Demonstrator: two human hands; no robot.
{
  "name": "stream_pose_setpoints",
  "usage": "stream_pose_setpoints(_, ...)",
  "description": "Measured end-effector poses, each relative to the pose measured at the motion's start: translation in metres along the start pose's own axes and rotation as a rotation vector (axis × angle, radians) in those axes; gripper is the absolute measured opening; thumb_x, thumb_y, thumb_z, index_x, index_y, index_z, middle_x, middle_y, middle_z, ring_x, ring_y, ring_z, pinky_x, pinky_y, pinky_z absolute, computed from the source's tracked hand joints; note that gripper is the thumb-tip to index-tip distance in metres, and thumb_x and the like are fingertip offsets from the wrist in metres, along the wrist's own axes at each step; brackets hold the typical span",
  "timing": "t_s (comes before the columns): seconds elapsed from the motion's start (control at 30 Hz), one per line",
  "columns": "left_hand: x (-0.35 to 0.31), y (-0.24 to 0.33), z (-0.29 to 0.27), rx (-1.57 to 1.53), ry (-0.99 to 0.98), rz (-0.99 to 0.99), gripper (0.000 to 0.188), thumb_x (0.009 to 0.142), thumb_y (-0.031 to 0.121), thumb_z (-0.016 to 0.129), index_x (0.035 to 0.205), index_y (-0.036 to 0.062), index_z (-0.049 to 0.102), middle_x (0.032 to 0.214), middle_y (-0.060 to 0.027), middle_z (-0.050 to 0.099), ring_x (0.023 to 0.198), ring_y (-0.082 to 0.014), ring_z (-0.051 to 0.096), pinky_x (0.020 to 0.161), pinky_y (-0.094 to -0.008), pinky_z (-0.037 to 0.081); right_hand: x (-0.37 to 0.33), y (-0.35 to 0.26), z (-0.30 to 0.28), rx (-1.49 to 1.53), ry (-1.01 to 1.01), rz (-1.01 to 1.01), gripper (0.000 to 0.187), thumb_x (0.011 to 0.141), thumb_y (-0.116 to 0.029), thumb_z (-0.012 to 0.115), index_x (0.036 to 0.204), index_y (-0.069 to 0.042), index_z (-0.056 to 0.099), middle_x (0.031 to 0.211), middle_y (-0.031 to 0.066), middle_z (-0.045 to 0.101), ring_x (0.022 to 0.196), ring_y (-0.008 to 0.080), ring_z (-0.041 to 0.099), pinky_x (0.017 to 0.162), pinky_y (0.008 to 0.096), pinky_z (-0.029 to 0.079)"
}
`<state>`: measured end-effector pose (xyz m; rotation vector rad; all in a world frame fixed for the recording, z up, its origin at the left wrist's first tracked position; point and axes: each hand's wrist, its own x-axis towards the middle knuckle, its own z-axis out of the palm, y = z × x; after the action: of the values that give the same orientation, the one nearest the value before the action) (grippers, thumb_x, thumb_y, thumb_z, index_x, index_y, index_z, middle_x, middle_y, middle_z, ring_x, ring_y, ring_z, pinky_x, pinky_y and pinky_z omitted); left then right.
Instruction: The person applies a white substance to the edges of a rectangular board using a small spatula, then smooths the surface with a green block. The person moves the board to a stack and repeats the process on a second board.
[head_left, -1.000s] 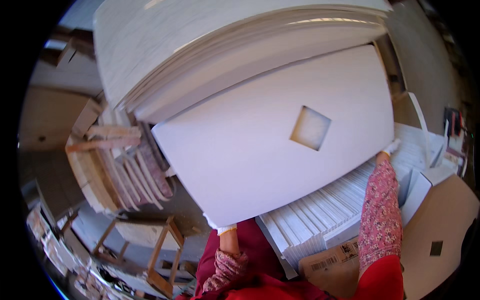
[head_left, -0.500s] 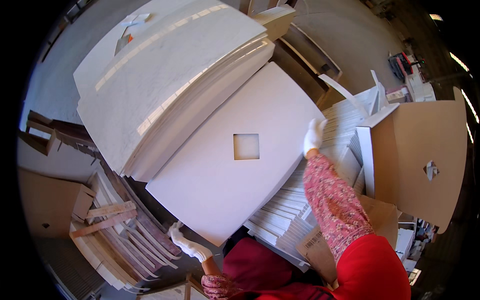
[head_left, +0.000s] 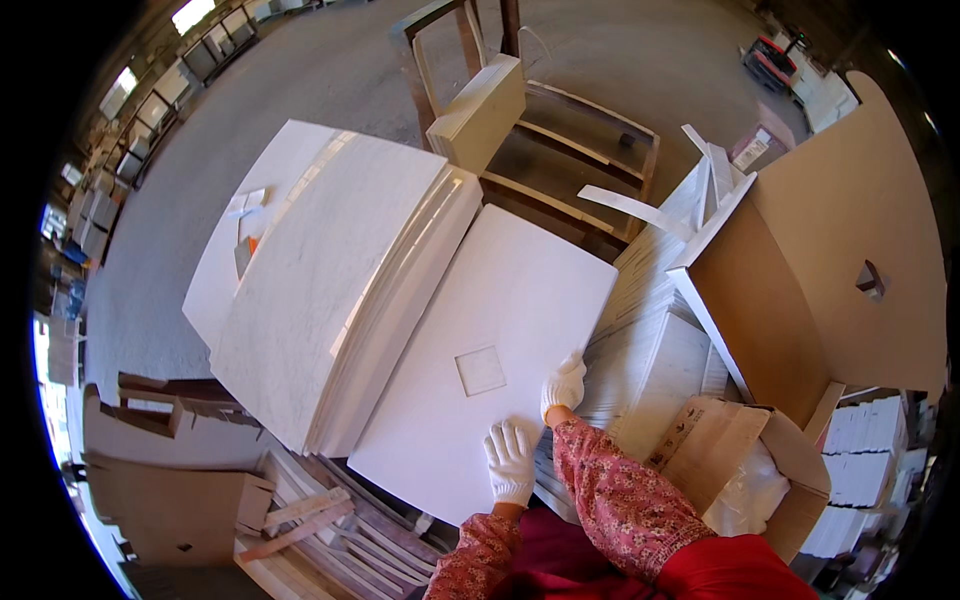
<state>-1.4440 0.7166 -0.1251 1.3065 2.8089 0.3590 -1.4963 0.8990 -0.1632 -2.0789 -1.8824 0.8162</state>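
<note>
White slab (head_left: 480, 360) with square inset lies mid-frame, its left edge touching the marble stack (head_left: 330, 290), right edge beside tile rows (head_left: 650, 350). Your left hand (head_left: 510, 462) presses flat, fingers spread; right hand (head_left: 565, 383) grips the slab's right edge.

Slab stack (head_left: 330, 290) left, brown board (head_left: 790, 290) right

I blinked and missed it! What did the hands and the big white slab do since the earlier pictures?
The left hand left the slab's near corner and now lies flat on the white slab. The right hand slid from the far edge to the near right edge. The slab went from raised to lying flat by the marble stack. Gloves and square cutout stayed.
</note>
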Motion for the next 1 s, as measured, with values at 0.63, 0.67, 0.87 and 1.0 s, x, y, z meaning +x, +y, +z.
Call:
stream_pose_setpoints(0.63, -0.052, -0.131, -0.109, -0.66, -0.264, -0.375, 0.053, 0.091, 0.037, 0.061, 0.129, 0.0002, 0.059, 0.129, -0.0216, 0.061, 0.122, -0.0407, 0.055, 0.102, -0.0451, 0.044, 0.161, -0.095, -0.221, 1.444, 0.143, 0.082, 0.064, 0.085, -0.058, 0.062, 0.128, -0.012, 0.055, 0.129, 0.0107, 0.057, 0.12, 0.0326, 0.055, 0.089, 0.0448, 0.048)
stream_pose_setpoints(0.67, -0.057, -0.14, -0.12, -0.693, -0.287, -0.404, 0.053, 0.092, 0.037, 0.06, 0.13, -0.0004, 0.058, 0.126, -0.0234, 0.062, 0.121, -0.0395, 0.056, 0.102, -0.0438, 0.044, 0.18, -0.089, -0.227, 1.165, 0.204, -0.06, 0.057, 0.084, -0.052, 0.065, 0.121, -0.009, 0.059, 0.12, 0.0117, 0.061, 0.113, 0.0314, 0.059, 0.085, 0.0445, 0.05)
stream_pose_setpoints(0.87, -0.137, -0.216, -0.14, -1.006, -0.306, -0.604, 0.034, 0.092, 0.031, 0.053, 0.092, -0.0002, 0.066, 0.073, -0.0029, 0.06, 0.067, -0.014, 0.054, 0.061, -0.029, 0.042, 0.154, -0.151, -0.255, 2.082, -0.204, 0.019, 0.021, 0.093, -0.006, 0.045, 0.104, 0.003, 0.061, 0.093, 0.0162, 0.066, 0.08, 0.0316, 0.068, 0.066, 0.0433, 0.058)
stream_pose_setpoints(1.0, -0.146, -0.238, -0.151, -1.147, -0.23, -0.691, 0.028, 0.091, 0.03, 0.053, 0.083, 0.0047, 0.061, 0.068, 0.0028, 0.05, 0.06, -0.0082, 0.043, 0.054, -0.0264, 0.032, 0.019, -0.19, -0.268, 1.947, -0.46, 0.112, 0.013, 0.095, -0.007, 0.048, 0.095, 0.005, 0.054, 0.084, 0.0153, 0.06, 0.068, 0.0295, 0.065, 0.06, 0.0426, 0.058)
